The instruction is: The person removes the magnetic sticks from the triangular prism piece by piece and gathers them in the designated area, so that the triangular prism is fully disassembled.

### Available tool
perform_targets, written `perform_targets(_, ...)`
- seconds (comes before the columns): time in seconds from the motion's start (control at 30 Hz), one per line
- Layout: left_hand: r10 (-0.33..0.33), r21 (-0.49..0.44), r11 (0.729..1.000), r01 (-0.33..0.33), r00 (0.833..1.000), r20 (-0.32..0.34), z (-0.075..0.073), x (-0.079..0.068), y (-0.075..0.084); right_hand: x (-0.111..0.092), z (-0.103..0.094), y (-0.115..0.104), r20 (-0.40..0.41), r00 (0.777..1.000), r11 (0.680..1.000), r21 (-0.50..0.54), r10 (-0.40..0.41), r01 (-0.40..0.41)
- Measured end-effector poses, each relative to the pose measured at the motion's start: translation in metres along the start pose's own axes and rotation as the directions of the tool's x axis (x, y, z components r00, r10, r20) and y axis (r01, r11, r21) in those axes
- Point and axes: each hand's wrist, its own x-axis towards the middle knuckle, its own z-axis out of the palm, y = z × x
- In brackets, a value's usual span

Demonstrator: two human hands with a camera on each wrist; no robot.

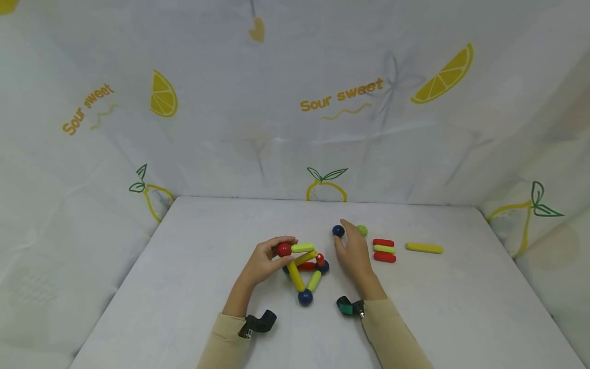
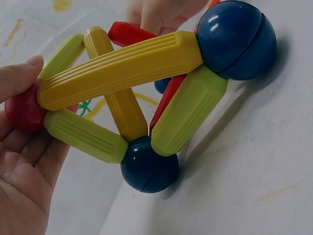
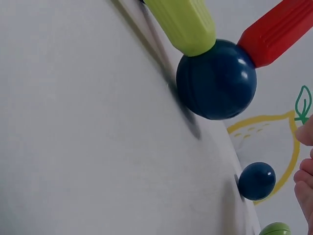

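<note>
My left hand (image 1: 264, 261) grips the red ball (image 1: 283, 249) at the top of a frame of rods and balls, with the thumb and fingers on either side of it. Yellow rods (image 2: 122, 71) and light green rods (image 2: 88, 136) run from that red ball. Blue balls (image 2: 149, 164) form the lower corners on the table. Just right of the frame, my right hand (image 1: 356, 253) is beside a loose blue ball (image 1: 338, 231), thumb and forefinger spread. A gap shows between its fingers (image 3: 304, 183) and that ball in the right wrist view.
Behind the right hand sits a light green ball (image 1: 362, 230). To its right lie red rods (image 1: 384, 257) with a light green rod (image 1: 384, 249) between them, and farther right a yellow rod (image 1: 424, 248). A printed cloth (image 1: 276, 118) hangs behind the white table (image 1: 184, 307).
</note>
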Motion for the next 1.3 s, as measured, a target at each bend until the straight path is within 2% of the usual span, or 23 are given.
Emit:
perform_targets(0.17,-0.046,0.005,0.999,0.045,0.999,0.013,0.0,0.001,0.001,-0.009,-0.009,-0.009,-0.033,0.996,0.988,0.127,-0.086,0.09)
perform_targets(0.33,-0.085,0.01,0.996,0.085,0.996,0.005,0.0,0.002,0.005,-0.014,-0.013,-0.021,0.008,0.988,0.935,0.324,-0.156,0.146)
perform_targets(0.53,-0.103,0.009,0.995,0.103,0.995,-0.008,0.0,0.001,0.006,-0.022,-0.017,-0.039,0.124,0.971,0.863,0.491,-0.204,0.119)
perform_targets(0.63,-0.087,0.0,0.996,0.087,0.996,-0.005,-0.001,0.0,0.005,-0.027,-0.024,-0.054,0.187,0.957,0.844,0.529,-0.22,0.091)
perform_targets(0.73,-0.064,-0.016,0.998,0.064,0.998,-0.004,0.0,0.0,0.004,-0.032,-0.033,-0.071,0.217,0.947,0.844,0.529,-0.235,0.089)
perform_targets(0.8,-0.057,-0.017,0.998,0.057,0.998,-0.008,0.0,0.0,0.004,-0.034,-0.036,-0.08,0.205,0.95,0.852,0.513,-0.236,0.102)
perform_targets(1.03,-0.059,0.01,0.998,0.059,0.998,-0.004,0.003,0.0,0.017,-0.035,-0.009,-0.065,0.111,0.984,0.874,0.481,-0.137,0.068)
perform_targets(1.17,-0.049,0.016,0.999,0.049,0.999,0.004,0.003,0.0,0.027,-0.037,-0.002,-0.064,0.047,0.992,0.888,0.452,-0.116,0.083)
perform_targets(1.3,-0.054,0.025,0.998,0.054,0.999,-0.004,0.004,0.0,0.017,-0.039,0.001,-0.065,-0.008,0.992,0.9,0.42,-0.13,0.121)
